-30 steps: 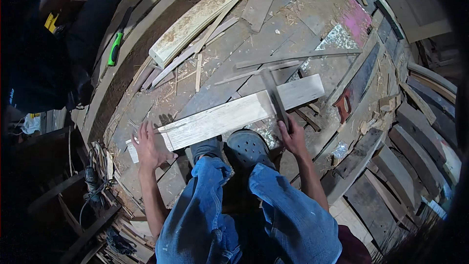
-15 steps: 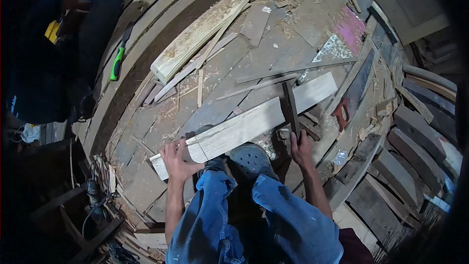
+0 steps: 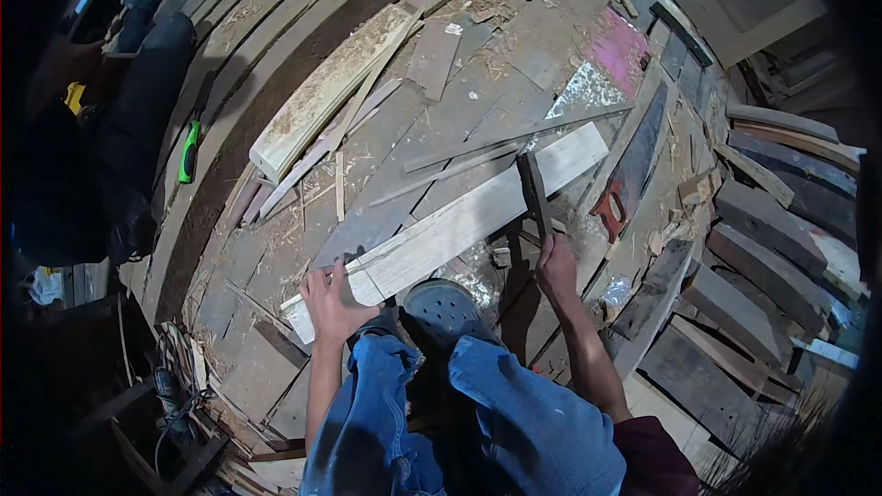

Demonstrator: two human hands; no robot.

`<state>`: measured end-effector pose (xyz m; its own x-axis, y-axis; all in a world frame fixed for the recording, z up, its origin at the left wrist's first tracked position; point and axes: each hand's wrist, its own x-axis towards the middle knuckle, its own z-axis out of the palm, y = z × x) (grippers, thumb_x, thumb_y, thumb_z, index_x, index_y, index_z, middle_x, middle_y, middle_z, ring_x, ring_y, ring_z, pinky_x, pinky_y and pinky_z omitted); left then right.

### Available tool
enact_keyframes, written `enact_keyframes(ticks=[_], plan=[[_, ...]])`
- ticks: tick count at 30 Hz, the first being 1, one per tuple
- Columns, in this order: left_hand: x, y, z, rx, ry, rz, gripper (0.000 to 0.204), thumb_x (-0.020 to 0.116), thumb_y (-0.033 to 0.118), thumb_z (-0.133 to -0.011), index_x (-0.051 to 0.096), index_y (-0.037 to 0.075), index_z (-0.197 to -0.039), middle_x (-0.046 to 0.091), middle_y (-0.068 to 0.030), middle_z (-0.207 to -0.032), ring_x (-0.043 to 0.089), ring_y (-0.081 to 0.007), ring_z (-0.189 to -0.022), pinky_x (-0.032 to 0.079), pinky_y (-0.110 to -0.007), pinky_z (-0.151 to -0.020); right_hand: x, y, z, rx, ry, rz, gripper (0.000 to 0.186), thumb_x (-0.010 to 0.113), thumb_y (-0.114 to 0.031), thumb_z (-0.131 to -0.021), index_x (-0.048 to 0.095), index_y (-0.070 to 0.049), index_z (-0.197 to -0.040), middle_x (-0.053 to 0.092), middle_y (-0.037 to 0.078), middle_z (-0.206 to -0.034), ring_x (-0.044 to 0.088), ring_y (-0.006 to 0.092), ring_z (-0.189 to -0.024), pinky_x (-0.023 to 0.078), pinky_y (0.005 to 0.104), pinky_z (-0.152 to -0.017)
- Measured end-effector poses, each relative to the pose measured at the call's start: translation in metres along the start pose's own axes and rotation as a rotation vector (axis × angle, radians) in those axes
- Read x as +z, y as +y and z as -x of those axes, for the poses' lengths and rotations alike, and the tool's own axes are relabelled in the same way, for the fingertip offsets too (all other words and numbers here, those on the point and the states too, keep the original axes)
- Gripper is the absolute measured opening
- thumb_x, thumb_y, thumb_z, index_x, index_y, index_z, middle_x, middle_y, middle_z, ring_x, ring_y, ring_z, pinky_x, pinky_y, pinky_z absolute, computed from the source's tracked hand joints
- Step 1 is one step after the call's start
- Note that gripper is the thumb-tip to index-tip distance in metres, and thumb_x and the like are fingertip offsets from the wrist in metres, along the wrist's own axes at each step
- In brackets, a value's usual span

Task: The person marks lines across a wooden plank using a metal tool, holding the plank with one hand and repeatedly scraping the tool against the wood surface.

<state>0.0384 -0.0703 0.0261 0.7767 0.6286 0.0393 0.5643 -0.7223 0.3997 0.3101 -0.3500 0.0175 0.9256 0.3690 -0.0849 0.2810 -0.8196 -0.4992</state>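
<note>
A pale wooden board [image 3: 459, 220] lies slantwise across the floor in front of my feet. Near its left end, beside a line across the wood, my left hand [image 3: 333, 305] is closed around a slim upright tool. It looks like a chisel [image 3: 346, 290], mostly hidden by the fingers. My right hand [image 3: 557, 268] grips the lower end of a dark wooden bar [image 3: 532, 191]. The bar is raised and passes in front of the board's right part in this view.
Beyond the board lie a thick yellowish beam [image 3: 322, 96] and loose strips. A red-handled saw [image 3: 608, 211] lies at right, near stacked timbers [image 3: 749, 248]. A green-handled tool [image 3: 189, 152] rests on planks beside another person [image 3: 138, 119]. My clog [image 3: 441, 308] stands near the board.
The view has shifted, so most things sit further left. My right hand and the dark bar have shifted slightly relative to the board. My left hand stays at the board's left end.
</note>
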Motion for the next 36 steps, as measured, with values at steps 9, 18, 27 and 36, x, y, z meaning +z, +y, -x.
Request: enact_keyframes(ticks=[9, 18, 27, 36], plan=[[0.005, -0.002, 0.003, -0.018, -0.011, 0.018, 0.094, 0.089, 0.034, -0.031, 0.064, 0.005, -0.117, 0.056, -0.0137, -0.102, 0.050, -0.0321, -0.102, 0.036, -0.047, -0.092, 0.026, -0.060, 0.076, -0.433, -0.506, 0.052, 0.033, 0.045, -0.038, -0.099, 0.047, -0.005, -0.103, 0.061, 0.021, -0.059, 0.062, 0.0432, -0.056, 0.049, 0.0537, -0.052], [-0.005, 0.006, -0.002, -0.050, -0.053, -0.021, 0.099, 0.089, 0.036, -0.034, 0.060, 0.009, -0.125, 0.054, -0.0132, -0.098, 0.049, -0.0313, -0.101, 0.034, -0.045, -0.092, -0.015, 0.038, -0.052, -0.006, -0.067, 0.219, 0.036, 0.043, -0.036, -0.101, 0.051, -0.001, -0.105, 0.063, 0.027, -0.073, 0.062, 0.0469, -0.069, 0.048, 0.0563, -0.062], [-0.018, 0.025, -0.021, 0.060, -0.257, 0.006, 0.110, 0.090, 0.038, -0.050, 0.039, 0.003, -0.142, 0.048, -0.0202, -0.129, 0.045, -0.0339, -0.122, 0.030, -0.049, -0.104, -0.002, 0.052, -0.057, 0.098, -0.138, -0.247, 0.047, 0.039, -0.042, -0.103, 0.054, 0.000, -0.088, 0.054, 0.005, -0.071, 0.050, 0.0148, -0.066, 0.043, 0.0338, -0.062], [-0.001, 0.038, -0.030, 0.052, -0.308, -0.004, 0.104, 0.088, 0.045, -0.053, 0.044, -0.002, -0.135, 0.054, -0.0194, -0.123, 0.049, -0.0338, -0.118, 0.031, -0.047, -0.103, -0.009, 0.052, -0.065, 0.344, -0.229, -0.393, 0.055, 0.039, -0.054, -0.099, 0.055, -0.005, -0.081, 0.051, 0.004, -0.061, 0.049, 0.0146, -0.046, 0.038, 0.0320, -0.042]])
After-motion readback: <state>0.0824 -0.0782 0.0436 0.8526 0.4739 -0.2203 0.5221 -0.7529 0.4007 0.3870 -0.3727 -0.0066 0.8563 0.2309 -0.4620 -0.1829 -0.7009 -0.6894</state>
